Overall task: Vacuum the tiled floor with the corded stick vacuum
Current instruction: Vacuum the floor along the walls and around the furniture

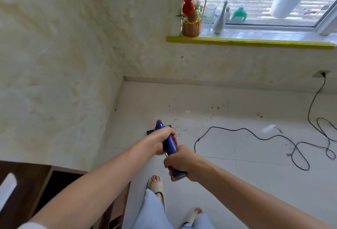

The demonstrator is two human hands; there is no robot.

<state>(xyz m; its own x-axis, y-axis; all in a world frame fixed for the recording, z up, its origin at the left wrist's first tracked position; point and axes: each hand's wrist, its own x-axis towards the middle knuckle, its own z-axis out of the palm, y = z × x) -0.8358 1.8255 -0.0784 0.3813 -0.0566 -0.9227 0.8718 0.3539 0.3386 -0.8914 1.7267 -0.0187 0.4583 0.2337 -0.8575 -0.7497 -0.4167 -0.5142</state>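
Vacuum point(171, 144): purple stick body, held in both hands out ahead of the person, long axis running from the hands forward and down toward the corner on the left. Viewed almost end-on, so the stick looks very short.

Right hand point(179, 163): nearer of the two, fingers curled tight round the upper end of the handle. Left hand point(160, 141): further down the body, wrapped round it, thumb side up. Both grips closed and full; neither hand free.

Head point(151, 131): only a purple corner shows past the left hand, flat on the floor point(237, 183), close to the left wall. Whether it touches the skirting cannot be told.

Two feet in pale slippers stand just below the hands. Dark wooden shelf at lower left.

Beyond the head: debris point(216, 107), dark specks scattered across the tiles, ahead and to the right of the head, more of it trailing right toward the cord point(255, 134). Cord loops over the floor on the right and runs up to a wall socket point(321, 74).

Judgement: dirt lies forward-right of the head, so the next stroke calls for pushing along the stick's axis while swinging it rightward. Loose cord loops lie in that direction; risk of running over them.

Far: windowsill with flower basket, glass, bottles.
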